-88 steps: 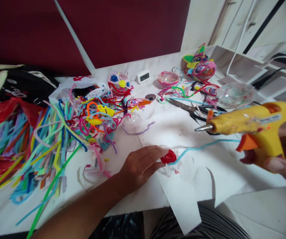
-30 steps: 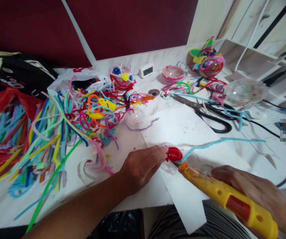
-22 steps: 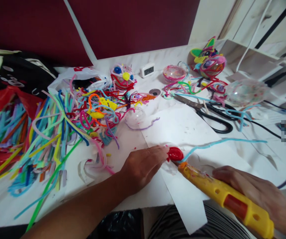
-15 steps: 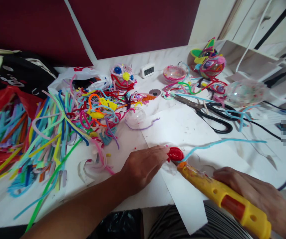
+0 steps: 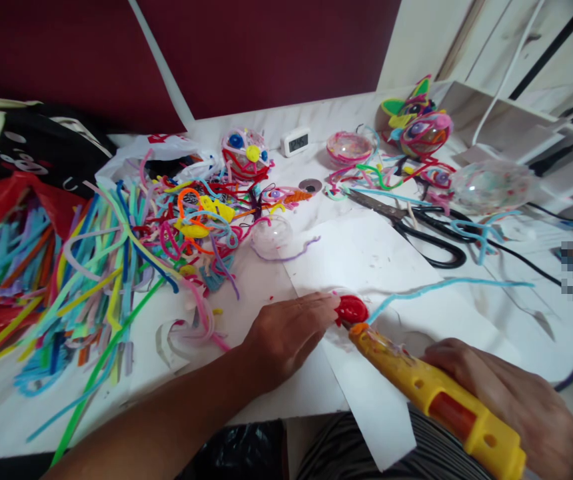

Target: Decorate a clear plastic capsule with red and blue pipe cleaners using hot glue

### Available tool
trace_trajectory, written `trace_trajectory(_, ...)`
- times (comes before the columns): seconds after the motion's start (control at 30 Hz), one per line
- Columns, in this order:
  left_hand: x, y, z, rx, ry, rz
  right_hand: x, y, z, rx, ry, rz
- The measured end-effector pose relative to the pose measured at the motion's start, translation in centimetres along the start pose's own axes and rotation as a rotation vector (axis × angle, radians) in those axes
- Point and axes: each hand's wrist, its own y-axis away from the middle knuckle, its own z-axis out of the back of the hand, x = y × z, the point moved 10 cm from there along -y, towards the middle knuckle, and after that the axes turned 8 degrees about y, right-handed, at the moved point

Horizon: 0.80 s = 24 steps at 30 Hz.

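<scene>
Hands at work on a white table (image 5: pixel 141 400), seen from my head. My left hand (image 5: pixel 286 340) enters from the lower left, its fingers close together and slightly bent, holding the left edge of a red coil (image 5: pixel 352 309) by the fingertips; the thumb is largely hidden. The coil sits over a clear plastic piece (image 5: pixel 339 339) on white paper (image 5: pixel 346 253), in front of me near the middle of the table.

My right hand (image 5: pixel 496 380) is closed around a yellow glue gun (image 5: pixel 416 380); the gun hides part of the grip, so I cannot tell how the fingers lie on the trigger. The nozzle points at the coil's lower edge; whether it touches is unclear. From the coil's right side a light-blue pipe cleaner (image 5: pixel 446 284) extends to the right across the paper.

Beyond the paper lie black-handled scissors (image 5: pixel 394 213), blades toward the upper left. A small clear dome (image 5: pixel 272 237) stands beyond my left hand, with a purple pipe cleaner (image 5: pixel 291 257) along its near side. Farther back are a white digital clock (image 5: pixel 296 142) and, to its left, a decorated ball (image 5: pixel 244 157).
</scene>
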Motion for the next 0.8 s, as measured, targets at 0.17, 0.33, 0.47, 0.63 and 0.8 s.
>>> trace_trajectory(0.17,0.07,-0.11,-0.06,0.006,-0.008,0.007,0.08,0.50,-0.74,0.102,-0.063,0.049)
trace_trajectory(0.33,-0.08,-0.20,-0.03,-0.005,-0.012,-0.007,0.11,0.84,-0.71,0.137,-0.089,0.060)
trace_trajectory(0.47,-0.08,-0.13,-0.13,0.009,0.014,-0.016,0.10,0.96,-0.53,0.138,-0.093,0.052)
trace_trajectory(0.63,0.02,-0.04,-0.26,0.024,0.021,-0.017,0.02,1.00,-0.58,0.129,-0.093,0.044)
trace_trajectory(0.8,0.05,-0.02,-0.32,0.027,0.038,-0.015,-0.08,0.73,-0.63,0.110,-0.085,0.037)
